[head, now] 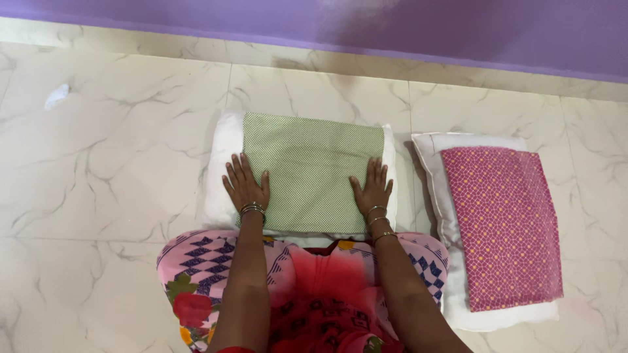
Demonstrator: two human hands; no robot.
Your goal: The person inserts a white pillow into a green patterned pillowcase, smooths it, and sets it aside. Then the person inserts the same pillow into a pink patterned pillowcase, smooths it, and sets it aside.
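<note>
Hands, left hand (246, 185) and right hand (371, 187), press spread flat on green cover (307, 171) atop white pillow (222, 176), apparently smoothing it; next likely needs gripping an edge.

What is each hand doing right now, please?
Left hand: open, flat, palm down on the green cloth and the white pillow.
Right hand: open, flat on the green cloth, holding nothing.
</note>
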